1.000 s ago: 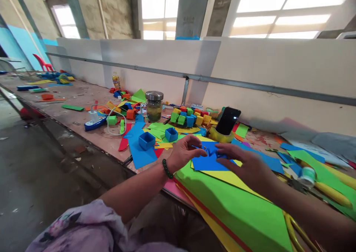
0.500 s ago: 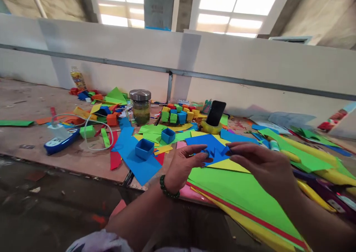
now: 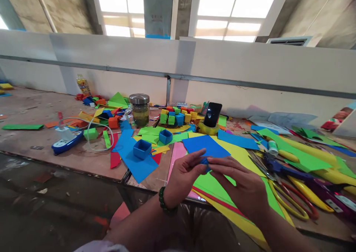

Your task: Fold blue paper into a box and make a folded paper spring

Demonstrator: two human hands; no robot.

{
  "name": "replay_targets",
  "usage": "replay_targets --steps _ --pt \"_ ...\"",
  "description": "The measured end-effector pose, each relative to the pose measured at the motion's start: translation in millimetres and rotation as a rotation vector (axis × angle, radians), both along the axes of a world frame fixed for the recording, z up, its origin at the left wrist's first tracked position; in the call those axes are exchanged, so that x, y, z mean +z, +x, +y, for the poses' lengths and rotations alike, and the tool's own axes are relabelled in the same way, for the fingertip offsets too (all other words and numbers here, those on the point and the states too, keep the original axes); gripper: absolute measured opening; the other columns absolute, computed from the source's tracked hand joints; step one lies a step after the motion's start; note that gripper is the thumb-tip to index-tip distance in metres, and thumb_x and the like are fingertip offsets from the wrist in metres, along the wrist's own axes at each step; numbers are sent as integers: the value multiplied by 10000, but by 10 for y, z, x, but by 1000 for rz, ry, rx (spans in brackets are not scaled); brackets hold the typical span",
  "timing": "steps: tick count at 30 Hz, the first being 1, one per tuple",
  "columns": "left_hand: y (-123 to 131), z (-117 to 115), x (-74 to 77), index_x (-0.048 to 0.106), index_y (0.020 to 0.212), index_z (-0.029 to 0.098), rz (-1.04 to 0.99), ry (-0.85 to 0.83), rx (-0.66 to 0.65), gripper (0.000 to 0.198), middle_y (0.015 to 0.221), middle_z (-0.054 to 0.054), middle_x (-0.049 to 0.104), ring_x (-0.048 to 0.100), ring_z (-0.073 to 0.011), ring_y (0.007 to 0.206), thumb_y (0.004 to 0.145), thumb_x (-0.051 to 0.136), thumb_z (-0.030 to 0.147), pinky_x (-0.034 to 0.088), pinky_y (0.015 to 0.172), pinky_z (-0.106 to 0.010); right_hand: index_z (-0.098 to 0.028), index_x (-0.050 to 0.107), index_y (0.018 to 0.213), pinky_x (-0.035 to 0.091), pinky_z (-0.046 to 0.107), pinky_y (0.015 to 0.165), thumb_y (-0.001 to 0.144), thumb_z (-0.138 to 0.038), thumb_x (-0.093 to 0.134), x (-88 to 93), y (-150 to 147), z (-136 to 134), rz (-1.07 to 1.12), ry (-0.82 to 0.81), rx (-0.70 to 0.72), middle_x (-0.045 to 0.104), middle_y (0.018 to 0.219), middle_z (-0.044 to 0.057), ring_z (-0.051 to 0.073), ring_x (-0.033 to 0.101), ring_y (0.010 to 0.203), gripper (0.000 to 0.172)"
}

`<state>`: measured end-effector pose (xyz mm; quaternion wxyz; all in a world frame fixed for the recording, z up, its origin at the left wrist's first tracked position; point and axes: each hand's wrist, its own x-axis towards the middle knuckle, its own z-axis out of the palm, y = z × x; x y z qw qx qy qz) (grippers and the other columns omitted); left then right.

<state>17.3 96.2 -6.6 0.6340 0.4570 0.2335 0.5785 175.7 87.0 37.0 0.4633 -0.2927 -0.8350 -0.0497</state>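
Both hands meet over the coloured sheets near the table's front edge. Between their fingertips is a small blue piece [image 3: 205, 161], mostly covered by the fingers. My left hand [image 3: 187, 174], with a dark green bead bracelet at the wrist, pinches it from the left. From the right, my right hand [image 3: 242, 183] presses its fingertips on the same piece. Behind the hands lies a flat blue sheet [image 3: 204, 145]. Two open blue boxes, a larger one [image 3: 142, 149] and a smaller one [image 3: 165, 137], stand to the left.
A lidded glass jar [image 3: 139, 111], several coloured cubes [image 3: 178, 116] and a phone [image 3: 213, 114] stand at the back. Scissors [image 3: 289, 202] and a glue gun [image 3: 292, 170] lie on the right. A blue power strip [image 3: 67, 142] is on the left.
My right hand has moved left to meet my left hand, and the blue piece is now mostly covered. The scissors and glue gun, earlier largely hidden by the right arm, show more fully.
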Motion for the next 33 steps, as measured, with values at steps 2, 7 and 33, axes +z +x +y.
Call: replay_targets --steps 2,7,33 --pt "20 -89 -10 518 1340 159 90 81 6 573 1009 -110 717 674 -204 891 819 676 338 533 794 -311 -214 665 975 586 282 666 820 -233 682 -2 61 -81 70 -130 -46 715 948 64 173 690 804 157" --pt "101 -335 40 363 1443 210 262 233 -45 608 927 -75 711 661 -158 877 885 598 262 498 830 -270 -211 682 997 576 238 656 827 -289 681 -140 249 -289 45 -184 -40 696 882 47 153 657 796 187" --pt "564 -443 154 638 804 110 164 -232 -601 439 744 -9 532 466 -99 685 635 794 483 374 682 -214 -273 686 1073 564 351 823 846 -263 641 -393 832 -665 27 -27 -19 748 996 50 221 678 943 232"
